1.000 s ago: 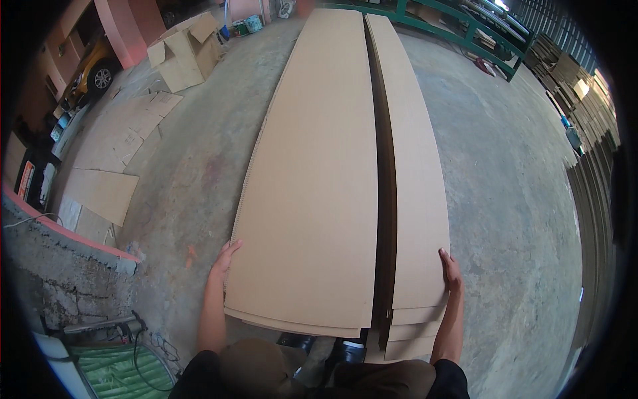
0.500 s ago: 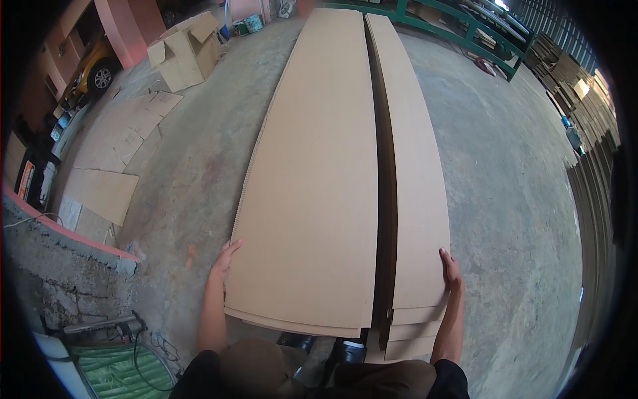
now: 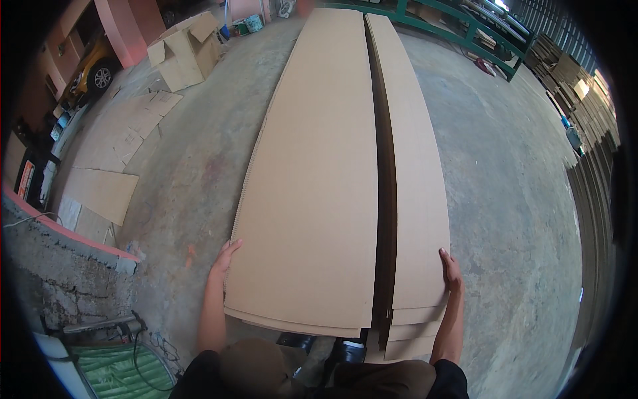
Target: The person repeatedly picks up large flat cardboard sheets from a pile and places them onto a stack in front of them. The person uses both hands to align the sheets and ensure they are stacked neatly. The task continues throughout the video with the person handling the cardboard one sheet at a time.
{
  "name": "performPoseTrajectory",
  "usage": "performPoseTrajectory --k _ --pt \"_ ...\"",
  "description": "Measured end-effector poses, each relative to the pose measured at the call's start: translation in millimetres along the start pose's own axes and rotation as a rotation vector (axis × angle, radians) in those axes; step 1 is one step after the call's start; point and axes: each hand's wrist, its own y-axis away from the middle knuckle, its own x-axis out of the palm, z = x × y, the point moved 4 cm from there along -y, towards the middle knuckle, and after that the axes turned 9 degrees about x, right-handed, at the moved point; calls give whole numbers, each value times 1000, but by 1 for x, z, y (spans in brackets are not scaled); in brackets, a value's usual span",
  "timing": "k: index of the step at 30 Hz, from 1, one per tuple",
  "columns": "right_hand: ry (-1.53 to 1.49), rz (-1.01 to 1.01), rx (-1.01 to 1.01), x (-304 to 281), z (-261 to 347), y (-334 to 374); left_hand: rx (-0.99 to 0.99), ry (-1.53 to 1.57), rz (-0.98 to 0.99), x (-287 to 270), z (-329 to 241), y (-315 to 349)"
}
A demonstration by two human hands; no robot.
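Note:
Two long stacks of brown cardboard sheets stretch away in front of me, a wide stack (image 3: pixel 312 179) on the left and a narrow stack (image 3: pixel 419 179) on the right. A dark gap runs lengthwise between them. My left hand (image 3: pixel 224 258) grips the near left edge of the wide stack, its thumb side over the top and the other fingers mostly hidden. At the outer right edge of the narrow stack, my right hand (image 3: pixel 452 269) holds the side, fingers partly out of sight. Several sheets stick out unevenly at the near ends.
An open cardboard box (image 3: pixel 186 56) and flattened cardboard (image 3: pixel 109 146) lie on the concrete floor at left. Near left are a low wall (image 3: pixel 73 266) and a green slatted seat (image 3: pixel 123 372). A green metal frame (image 3: pixel 458 33) stands at the far end; cardboard piles (image 3: pixel 595 199) line the right.

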Motion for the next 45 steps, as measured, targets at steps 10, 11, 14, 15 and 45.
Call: performPoseTrajectory --k 10,11,14,15,45 --pt "32 -22 11 -1 -1 -2 6 -20 2 -4 2 -2" --pt "41 -17 9 -1 -1 -3 9 -20 -2 -5 2 -2" --pt "52 -22 18 -2 -4 -6 17 0 15 -7 4 -3" --pt "49 -22 13 -2 -4 -7 22 0 19 -9 4 -3" --pt "457 -428 -270 -18 30 7 683 -939 -305 50 -96 25"
